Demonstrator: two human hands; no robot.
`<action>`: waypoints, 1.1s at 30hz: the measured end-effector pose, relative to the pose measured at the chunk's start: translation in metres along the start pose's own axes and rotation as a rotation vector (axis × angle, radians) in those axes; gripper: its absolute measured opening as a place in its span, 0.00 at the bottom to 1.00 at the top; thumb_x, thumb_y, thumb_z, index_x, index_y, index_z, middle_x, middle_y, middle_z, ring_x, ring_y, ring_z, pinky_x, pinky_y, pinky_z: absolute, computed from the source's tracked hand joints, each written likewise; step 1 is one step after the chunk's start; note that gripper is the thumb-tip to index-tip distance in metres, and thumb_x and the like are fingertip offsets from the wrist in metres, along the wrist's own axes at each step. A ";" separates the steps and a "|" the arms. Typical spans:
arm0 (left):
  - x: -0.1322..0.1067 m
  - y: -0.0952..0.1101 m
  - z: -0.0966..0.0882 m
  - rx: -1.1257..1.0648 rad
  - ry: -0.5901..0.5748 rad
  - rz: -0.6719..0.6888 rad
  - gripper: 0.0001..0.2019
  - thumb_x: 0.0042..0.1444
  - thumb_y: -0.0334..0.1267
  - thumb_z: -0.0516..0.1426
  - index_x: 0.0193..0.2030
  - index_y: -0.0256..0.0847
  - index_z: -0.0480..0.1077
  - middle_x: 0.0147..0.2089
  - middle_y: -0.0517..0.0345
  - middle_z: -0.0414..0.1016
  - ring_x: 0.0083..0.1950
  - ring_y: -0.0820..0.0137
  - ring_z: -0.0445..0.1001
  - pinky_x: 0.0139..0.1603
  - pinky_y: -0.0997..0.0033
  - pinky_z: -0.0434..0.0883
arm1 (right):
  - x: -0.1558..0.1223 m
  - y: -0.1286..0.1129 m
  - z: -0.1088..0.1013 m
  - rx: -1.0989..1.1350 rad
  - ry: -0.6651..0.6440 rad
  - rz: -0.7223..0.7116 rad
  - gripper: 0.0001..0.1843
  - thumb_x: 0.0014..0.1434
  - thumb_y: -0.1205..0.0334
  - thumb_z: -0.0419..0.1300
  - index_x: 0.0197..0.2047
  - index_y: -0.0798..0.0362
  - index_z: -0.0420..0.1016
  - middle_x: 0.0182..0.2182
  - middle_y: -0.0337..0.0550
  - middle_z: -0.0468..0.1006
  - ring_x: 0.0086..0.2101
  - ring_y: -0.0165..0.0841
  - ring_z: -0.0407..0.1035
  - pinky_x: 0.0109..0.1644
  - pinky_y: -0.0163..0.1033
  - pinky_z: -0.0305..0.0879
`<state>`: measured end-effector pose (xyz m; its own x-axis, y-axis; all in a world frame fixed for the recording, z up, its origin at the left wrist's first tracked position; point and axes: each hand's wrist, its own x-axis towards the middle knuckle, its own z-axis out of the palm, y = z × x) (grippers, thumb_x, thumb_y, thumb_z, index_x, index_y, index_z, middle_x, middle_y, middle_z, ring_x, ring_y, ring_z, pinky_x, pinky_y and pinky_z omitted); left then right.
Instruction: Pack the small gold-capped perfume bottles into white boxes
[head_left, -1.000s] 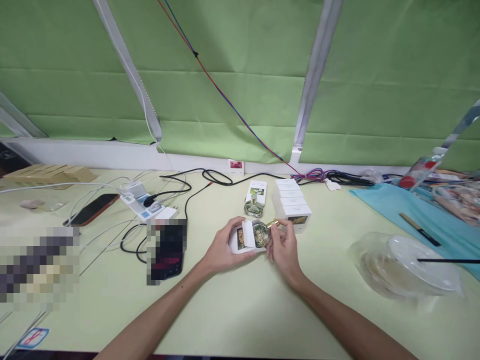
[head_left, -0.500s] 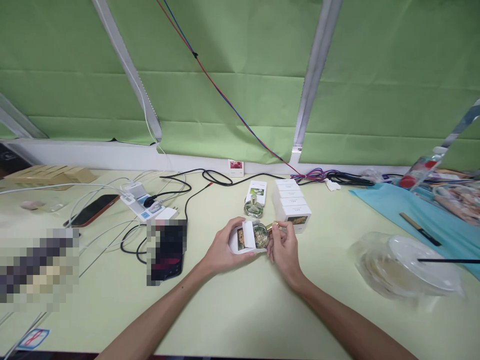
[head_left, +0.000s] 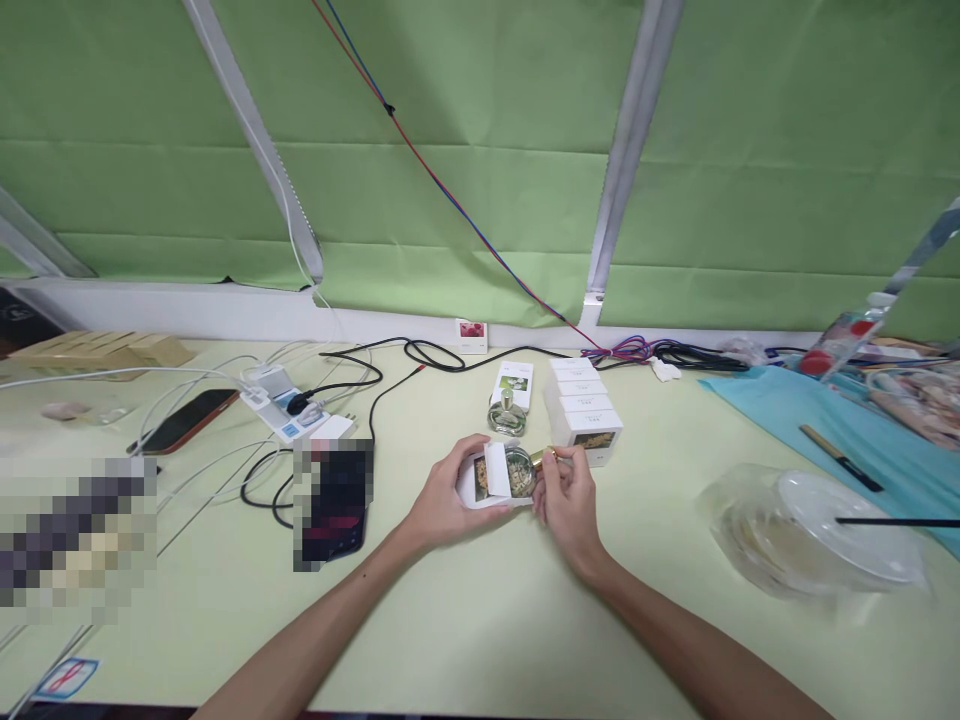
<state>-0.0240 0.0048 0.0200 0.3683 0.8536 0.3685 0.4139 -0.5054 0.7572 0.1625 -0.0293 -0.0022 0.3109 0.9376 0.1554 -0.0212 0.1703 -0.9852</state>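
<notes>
My left hand [head_left: 444, 498] is wrapped round a small white carton [head_left: 470, 488] with a picture on its face. The carton lies tilted on its side, its open end and raised flap [head_left: 498, 470] facing right. At that end sits a round glass perfume bottle [head_left: 520, 468], its left part hidden behind the flap. My right hand [head_left: 568, 502] pinches the bottle by its gold-coloured cap [head_left: 545, 456]. Just beyond my hands stands another glass perfume bottle [head_left: 508, 414], in front of a white carton [head_left: 517, 380] with a green picture.
A row of white cartons [head_left: 583, 400] stands behind my right hand. Power strip [head_left: 281, 405], cables and phones [head_left: 184, 420] lie to the left. At right are a plastic-wrapped round container [head_left: 810, 530], a blue cloth [head_left: 780, 400] and a cutter knife [head_left: 840, 458].
The perfume bottle has shifted slightly left, further behind the carton's flap, with my right hand on its cap. My left hand has stayed in place.
</notes>
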 end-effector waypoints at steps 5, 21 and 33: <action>0.000 0.002 0.000 0.010 0.004 -0.013 0.38 0.42 0.45 0.71 0.59 0.43 0.64 0.55 0.50 0.75 0.51 0.61 0.78 0.51 0.64 0.76 | -0.001 0.001 0.000 -0.007 0.002 -0.011 0.19 0.67 0.41 0.55 0.40 0.48 0.60 0.14 0.27 0.69 0.14 0.27 0.63 0.15 0.28 0.56; -0.001 0.001 0.001 0.018 -0.004 -0.017 0.38 0.44 0.47 0.71 0.60 0.43 0.62 0.55 0.50 0.75 0.52 0.60 0.77 0.53 0.63 0.76 | -0.002 0.001 0.001 0.004 -0.001 -0.031 0.19 0.66 0.41 0.57 0.40 0.48 0.60 0.17 0.29 0.69 0.16 0.27 0.65 0.17 0.30 0.59; -0.001 0.001 0.002 0.036 0.008 -0.024 0.38 0.44 0.47 0.71 0.60 0.42 0.62 0.55 0.49 0.75 0.52 0.60 0.78 0.53 0.62 0.76 | -0.003 -0.001 0.001 -0.005 -0.015 -0.064 0.18 0.66 0.42 0.57 0.39 0.48 0.60 0.21 0.32 0.72 0.17 0.27 0.64 0.19 0.32 0.61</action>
<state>-0.0227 0.0034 0.0194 0.3515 0.8663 0.3549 0.4522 -0.4890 0.7459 0.1610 -0.0320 -0.0018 0.2975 0.9293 0.2188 0.0029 0.2283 -0.9736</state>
